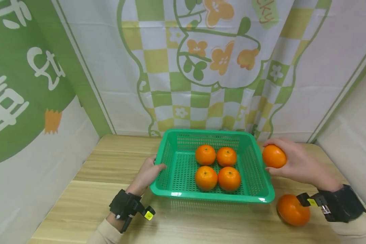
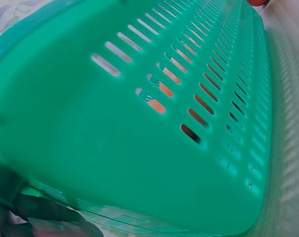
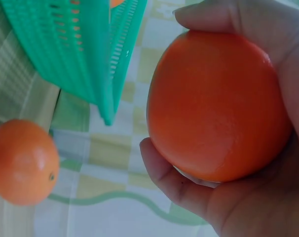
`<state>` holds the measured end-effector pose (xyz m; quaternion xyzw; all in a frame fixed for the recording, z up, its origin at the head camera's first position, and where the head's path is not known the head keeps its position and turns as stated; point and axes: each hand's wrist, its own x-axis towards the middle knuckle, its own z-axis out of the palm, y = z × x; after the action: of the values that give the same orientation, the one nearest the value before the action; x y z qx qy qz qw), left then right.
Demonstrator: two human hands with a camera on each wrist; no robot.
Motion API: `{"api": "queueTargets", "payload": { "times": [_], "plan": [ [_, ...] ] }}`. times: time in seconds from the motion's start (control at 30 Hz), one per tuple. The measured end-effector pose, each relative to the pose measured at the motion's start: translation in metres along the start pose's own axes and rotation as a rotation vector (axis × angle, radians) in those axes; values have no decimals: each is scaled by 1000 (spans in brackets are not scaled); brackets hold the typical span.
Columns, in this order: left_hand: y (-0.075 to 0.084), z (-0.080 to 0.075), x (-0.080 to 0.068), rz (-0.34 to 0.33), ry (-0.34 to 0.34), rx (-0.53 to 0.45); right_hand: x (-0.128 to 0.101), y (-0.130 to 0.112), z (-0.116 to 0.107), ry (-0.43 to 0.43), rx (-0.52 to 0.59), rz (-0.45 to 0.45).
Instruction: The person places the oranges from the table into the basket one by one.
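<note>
A green slotted basket (image 1: 213,197) stands on the wooden table with several oranges (image 1: 205,155) inside. My left hand (image 1: 147,173) holds its left rim, thumb on top. In the left wrist view the basket's wall (image 2: 115,148) fills the frame, with my fingers (image 2: 46,211) under its edge. My right hand (image 1: 299,165) grips an orange (image 1: 273,156) just outside the basket's right rim. The right wrist view shows that orange (image 3: 216,103) cupped between fingers and thumb of the hand (image 3: 258,207), beside the basket's corner (image 3: 90,49).
One more orange (image 1: 292,210) lies on the table at the front right, below my right wrist, and shows as the loose orange (image 3: 22,160) in the right wrist view. Printed cloth walls close in the table (image 1: 109,203) on the back, left and right.
</note>
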<state>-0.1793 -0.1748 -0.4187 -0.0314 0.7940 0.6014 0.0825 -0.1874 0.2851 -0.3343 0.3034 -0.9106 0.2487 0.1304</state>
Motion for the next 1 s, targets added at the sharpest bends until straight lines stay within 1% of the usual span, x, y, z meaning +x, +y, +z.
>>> {"api": "queueTargets", "payload": {
  "times": [0.13, 0.2, 0.47, 0.7, 1.0],
  "plan": [
    [0, 1, 0, 4, 1, 6, 7, -6, 1, -3, -7, -53],
    [-1, 1, 0, 4, 2, 8, 12, -9, 2, -15, -16, -64],
    [-1, 0, 0, 0, 8, 25, 26, -21, 3, -71, -27, -19],
    [0, 0, 2, -12, 25, 38, 38, -32, 3, -109, -19, -14],
    [-1, 1, 4, -3, 12, 24, 46, -41, 11, -139, -15, -14]
  ]
}}
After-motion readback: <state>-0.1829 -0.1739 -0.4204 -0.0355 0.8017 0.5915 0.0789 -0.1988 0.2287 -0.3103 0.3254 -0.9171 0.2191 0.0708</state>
